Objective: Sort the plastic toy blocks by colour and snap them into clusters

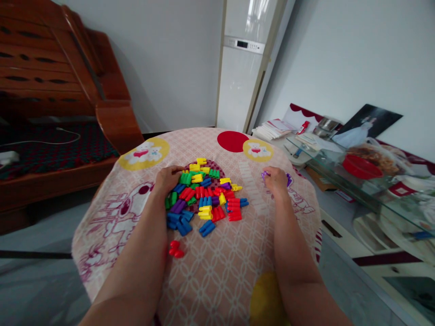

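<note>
Beneath our forearms spreads a rounded tabletop (217, 271) dressed in a pale pink patterned cloth, flanked at left by a carved wooden bench (47, 68), with a tall white cabinet-like unit (239, 86) past its far edge and a glass shelf (326, 166) at right. A loose pile of toy blocks (200, 192) in red, yellow, blue, green and purple covers the middle. Our left hand (167, 179) rests against the pile's left edge, fingers bent over it; we cannot tell whether they pinch a block. Our right hand (276, 179), well apart, curls over purple pieces (289, 179) showing on both sides of it, its grip hidden from us. Nearer us, beside the left forearm, lie small red pieces (176, 249).
</note>
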{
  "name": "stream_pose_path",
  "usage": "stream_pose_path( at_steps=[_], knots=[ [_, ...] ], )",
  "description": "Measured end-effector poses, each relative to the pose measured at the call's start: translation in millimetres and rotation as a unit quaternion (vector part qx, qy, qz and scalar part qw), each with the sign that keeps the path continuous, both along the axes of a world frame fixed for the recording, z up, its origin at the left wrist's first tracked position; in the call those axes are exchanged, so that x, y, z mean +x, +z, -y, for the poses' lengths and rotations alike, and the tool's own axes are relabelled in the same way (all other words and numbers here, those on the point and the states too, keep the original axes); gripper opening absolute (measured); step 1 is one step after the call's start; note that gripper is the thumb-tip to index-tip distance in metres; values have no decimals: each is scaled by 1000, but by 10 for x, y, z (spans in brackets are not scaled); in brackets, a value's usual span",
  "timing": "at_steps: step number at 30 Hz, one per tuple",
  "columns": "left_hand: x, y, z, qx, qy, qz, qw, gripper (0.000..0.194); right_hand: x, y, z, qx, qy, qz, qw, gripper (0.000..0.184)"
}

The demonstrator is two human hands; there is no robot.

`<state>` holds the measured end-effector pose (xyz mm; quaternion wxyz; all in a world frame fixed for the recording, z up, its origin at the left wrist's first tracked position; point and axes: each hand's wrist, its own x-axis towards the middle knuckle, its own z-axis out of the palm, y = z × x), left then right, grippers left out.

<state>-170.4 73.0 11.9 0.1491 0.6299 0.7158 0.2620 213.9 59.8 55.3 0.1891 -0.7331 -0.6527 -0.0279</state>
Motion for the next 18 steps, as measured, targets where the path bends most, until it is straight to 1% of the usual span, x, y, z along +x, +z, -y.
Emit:
stream_pose_path(
  at_steps=[3, 5, 11, 13, 15, 18],
  knots=[
    [-18, -26, -11, 9, 0, 1, 1000, 41, 71, -101, -19, -47, -24, 20, 998, 30],
    [-28, -40, -19, 11, 1, 3, 1000, 41, 120, -128, -26, -49, -34, 18, 998, 29],
    [-34, -49, -26, 10, 5, 17, 1000, 41, 416, -81, -32, 1, -26, -30, 999, 21],
    [-23, -37, -20, 7, 4, 18, 1000, 41, 503, -60, -31, 37, -43, -43, 997, 21],
    [-10, -21, -11, 4, 1, 16, 1000, 42, 546, -50, -31, 72, -65, -34, 995, 21],
    [-1, -8, -3, 3, -2, 9, 1000, 42, 526, -71, -34, 80, -89, -4, 993, 20]
  ],
)
